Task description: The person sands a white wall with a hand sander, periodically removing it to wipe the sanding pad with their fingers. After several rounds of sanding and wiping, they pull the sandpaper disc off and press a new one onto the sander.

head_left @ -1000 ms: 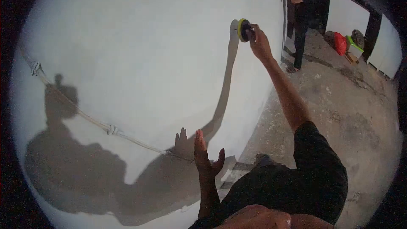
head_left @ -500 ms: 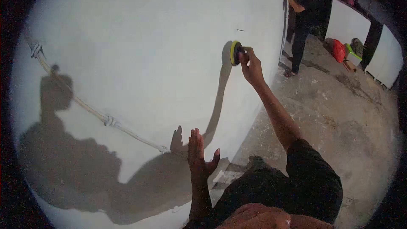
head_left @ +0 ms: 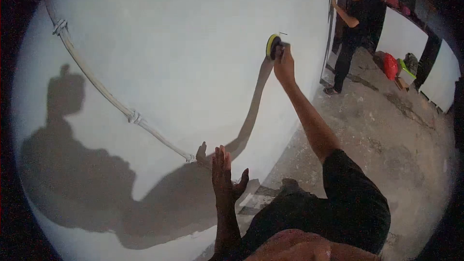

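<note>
In my right hand I grip the back of a round sanding pad, black with a yellow edge. Its face is turned to the white wall, close below a small dark mark. My right arm is stretched far out along the wall. Lower down, my left hand is raised with the fingers straight and the thumb apart. Nothing is in it, and its shadow falls on the wall beside the fingertips.
A pale pipe held by clamps runs slanting across the wall at left. Another person stands at the wall's far end, one hand raised against its edge. Beyond the concrete floor are white panels, a red bag and a green-edged container.
My right hand has moved the sanding pad up the wall, nearer the dark mark. My left hand stays raised in nearly the same place. The view has shifted slightly.
</note>
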Available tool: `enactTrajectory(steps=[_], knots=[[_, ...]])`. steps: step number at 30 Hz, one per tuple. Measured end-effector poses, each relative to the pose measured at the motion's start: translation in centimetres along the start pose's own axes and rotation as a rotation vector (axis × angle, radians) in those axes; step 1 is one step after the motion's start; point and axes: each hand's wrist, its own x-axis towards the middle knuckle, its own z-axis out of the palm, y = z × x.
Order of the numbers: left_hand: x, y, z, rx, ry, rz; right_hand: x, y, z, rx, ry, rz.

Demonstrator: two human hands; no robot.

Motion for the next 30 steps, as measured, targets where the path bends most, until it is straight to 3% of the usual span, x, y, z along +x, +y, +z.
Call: enactTrajectory(steps=[2, 4, 9, 12, 13, 16, 18, 20, 21, 22, 24, 27, 30], knots=[[-0.2, -0.2, 0.0, -0.035, 0.008, -0.012, -1.5, -0.8, -0.1, -0.005, -0.032, -0.041], [-0.1, -0.8, 0.6, -0.058, 0.018, 0.018, -1.8, -0.8, -0.4, -0.063, -0.019, -0.22], [0.6, 0.2, 0.8, -0.101, 0.015, 0.09, -0.4, -1.5, -0.6, -0.015, -0.034, 0.094], [1.0, -0.3, 1.1, -0.141, -0.051, 0.015, -3.7, -2.6, -0.3, 0.003, -0.151, 0.007], [1.3, -0.6, 1.5, -0.156, -0.054, 0.023, -3.4, -2.5, -0.2, -0.203, -0.112, -0.059], [1.8, -1.2, 1.8, -0.163, -0.078, 0.047, -0.4, -0.5, 1.0, -0.148, -0.051, 0.098], [-0.2, -4.6, 2.9, -0.161, -0.082, 0.063, -2.7, 1.3, 3.6, -0.18, -0.045, 0.101], [0.8, -3.7, 2.6, -0.183, -0.003, 0.141, -3.4, 1.2, 2.8, -0.298, -0.075, -0.112], [2.1, -2.6, 2.1, -0.179, 0.013, 0.141, -3.8, -0.3, 2.2, -0.276, -0.121, -0.016], [2.4, -2.2, 1.7, -0.173, 0.005, 0.11, -4.8, -3.0, 0.7, -0.226, -0.146, -0.099], [1.6, -2.1, 1.5, -0.17, -0.008, 0.048, -4.1, -1.5, 1.2, -0.434, -0.056, -0.19], [1.8, -1.0, 0.3, -0.097, -0.036, 0.027, 0.0, -1.9, 0.9, -0.289, -0.002, 0.062], [1.8, 0.2, -0.3, -0.113, 0.034, 0.037, 0.2, -3.2, -0.8, -0.245, -0.082, 0.087]])
